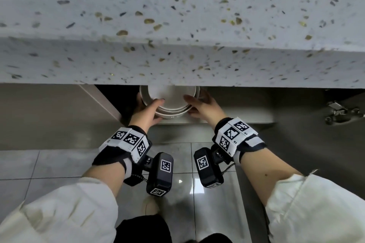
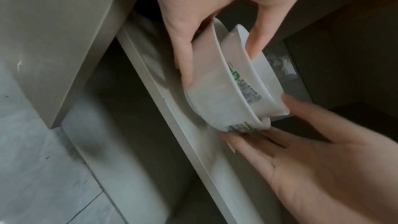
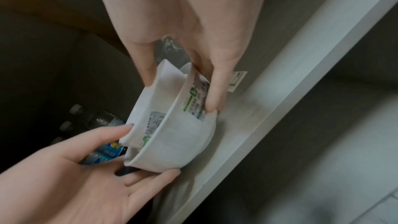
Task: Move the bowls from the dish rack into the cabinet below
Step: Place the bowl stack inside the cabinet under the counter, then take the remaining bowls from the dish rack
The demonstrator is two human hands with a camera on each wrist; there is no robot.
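A stack of nested white bowls (image 1: 169,97) with printed labels sits at the mouth of the cabinet, just under the countertop edge. My left hand (image 1: 150,103) grips the stack's left side, thumb over the rim and inside the top bowl, fingers on the outer wall. My right hand (image 1: 195,100) grips the right side the same way. In the left wrist view the bowls (image 2: 215,98) lie against the pale shelf (image 2: 193,144). In the right wrist view the bowls (image 3: 183,135) are at the shelf (image 3: 280,91) front; I cannot tell whether they rest on it.
The speckled countertop (image 1: 177,55) overhangs and hides the cabinet's inside. An open door with a metal hinge (image 1: 339,110) stands to the right and a panel edge (image 1: 98,100) to the left. Plastic bottles (image 3: 96,118) stand deeper inside. Grey floor tiles (image 1: 59,165) lie below.
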